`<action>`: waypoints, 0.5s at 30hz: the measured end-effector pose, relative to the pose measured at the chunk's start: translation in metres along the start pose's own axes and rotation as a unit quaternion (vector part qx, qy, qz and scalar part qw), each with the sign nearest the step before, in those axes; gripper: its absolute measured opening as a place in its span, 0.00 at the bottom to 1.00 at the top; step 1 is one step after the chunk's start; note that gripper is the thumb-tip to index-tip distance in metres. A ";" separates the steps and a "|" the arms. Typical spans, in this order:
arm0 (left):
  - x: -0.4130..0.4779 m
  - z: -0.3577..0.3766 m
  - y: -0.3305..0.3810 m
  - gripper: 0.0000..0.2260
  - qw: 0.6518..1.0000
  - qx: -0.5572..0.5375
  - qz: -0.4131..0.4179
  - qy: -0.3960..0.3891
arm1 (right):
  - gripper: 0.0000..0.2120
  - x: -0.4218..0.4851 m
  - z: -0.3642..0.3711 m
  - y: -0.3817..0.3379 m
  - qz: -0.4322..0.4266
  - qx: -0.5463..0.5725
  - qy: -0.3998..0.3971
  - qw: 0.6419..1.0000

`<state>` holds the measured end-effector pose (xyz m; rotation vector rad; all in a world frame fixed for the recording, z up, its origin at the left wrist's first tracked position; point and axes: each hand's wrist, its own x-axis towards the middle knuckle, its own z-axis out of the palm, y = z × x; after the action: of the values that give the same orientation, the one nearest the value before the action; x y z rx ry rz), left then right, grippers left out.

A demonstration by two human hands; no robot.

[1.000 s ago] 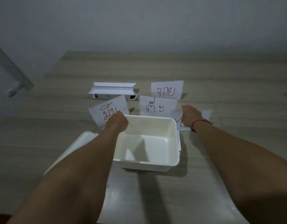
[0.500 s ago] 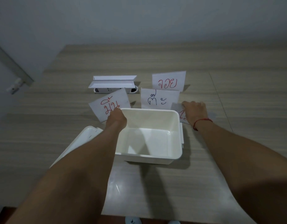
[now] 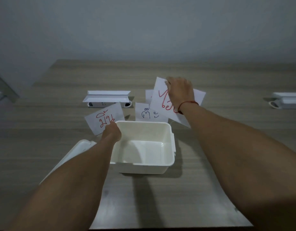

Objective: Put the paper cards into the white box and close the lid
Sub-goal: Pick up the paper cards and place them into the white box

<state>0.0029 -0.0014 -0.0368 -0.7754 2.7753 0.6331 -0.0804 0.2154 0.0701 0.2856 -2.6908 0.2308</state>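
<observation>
Four paper cards are counted. One card with red writing is held lifted and tilted in the right hand, whose fingers are closed on its upper edge. A second red-lettered card is pinched at its lower corner by the closed left hand, beside the box's far left corner. A blue-lettered card stands just behind the box; a fourth card is largely hidden behind the lifted one. One white box is noted on the wooden table, open and empty, rectangular with rounded corners. One lid lies at its left, partly covered by the left forearm.
</observation>
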 end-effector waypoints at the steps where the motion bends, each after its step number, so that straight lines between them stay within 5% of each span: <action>1: 0.001 0.000 -0.001 0.18 1.000 -0.002 0.004 -0.002 | 0.15 0.003 -0.002 -0.008 0.007 0.036 -0.009 0.999; 7: 0.005 -0.002 -0.011 0.16 0.999 -0.040 0.007 -0.010 | 0.14 -0.020 0.032 -0.044 0.049 0.276 -0.160 0.946; 15: 0.013 0.006 -0.021 0.15 0.993 -0.114 0.003 -0.008 | 0.13 -0.074 0.092 -0.058 0.060 0.306 -0.362 0.879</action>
<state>0.0035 -0.0209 -0.0534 -0.8011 2.7214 0.9664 -0.0376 0.1531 -0.0372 0.4590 -3.2879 1.2483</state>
